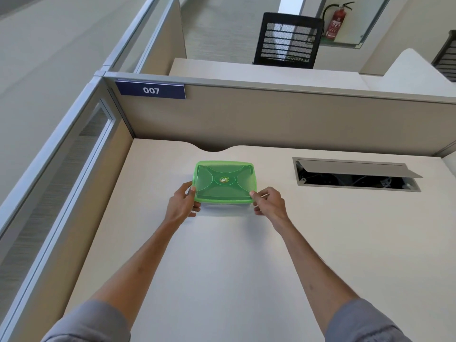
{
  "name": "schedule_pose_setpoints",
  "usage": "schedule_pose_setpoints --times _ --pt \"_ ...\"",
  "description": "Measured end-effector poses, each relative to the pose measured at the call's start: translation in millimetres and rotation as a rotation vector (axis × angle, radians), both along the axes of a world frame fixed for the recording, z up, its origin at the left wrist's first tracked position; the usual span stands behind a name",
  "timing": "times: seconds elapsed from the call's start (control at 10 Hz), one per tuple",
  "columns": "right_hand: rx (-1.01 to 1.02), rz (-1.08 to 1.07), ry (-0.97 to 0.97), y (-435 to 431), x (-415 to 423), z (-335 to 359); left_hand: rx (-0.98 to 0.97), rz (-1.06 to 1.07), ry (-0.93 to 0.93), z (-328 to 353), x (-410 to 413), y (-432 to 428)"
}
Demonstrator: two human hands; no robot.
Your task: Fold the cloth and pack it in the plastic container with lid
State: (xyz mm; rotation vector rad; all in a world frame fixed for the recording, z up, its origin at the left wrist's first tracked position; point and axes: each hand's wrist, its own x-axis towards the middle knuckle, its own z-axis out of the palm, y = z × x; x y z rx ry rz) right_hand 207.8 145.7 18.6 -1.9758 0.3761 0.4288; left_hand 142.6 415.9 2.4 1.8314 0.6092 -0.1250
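Note:
A green translucent plastic container with its lid on sits on the pale desk, near the middle towards the back. My left hand grips its near left corner, thumb on the lid's edge. My right hand pinches its near right corner. A round sticker marks the lid's centre. Through the lid I cannot make out any cloth, and none lies on the desk.
An open cable hatch is cut into the desk at the right. Beige partition walls close off the back and left, with a "007" sign. Beyond stand a black mesh chair and a fire extinguisher.

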Motion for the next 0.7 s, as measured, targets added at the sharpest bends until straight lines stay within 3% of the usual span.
schedule_pose_setpoints --times 0.2,0.3,0.5,0.7 --pt "-0.397 0.288 -0.371 7.6 -7.0 8.0 0.735 -0.191 0.0 5.3 -1.7 -9.0" --pt "-0.565 0.476 -0.46 10.5 -12.5 10.1 0.888 -0.315 -0.102 6.6 -10.8 -23.7" --pt "-0.647 0.627 -0.465 11.0 -18.6 23.1 1.006 -0.46 -0.071 13.3 -16.3 -40.8" --pt "-0.703 0.665 -0.512 -1.0 -21.7 34.7 1.053 -0.441 -0.064 27.2 -15.0 -55.0"
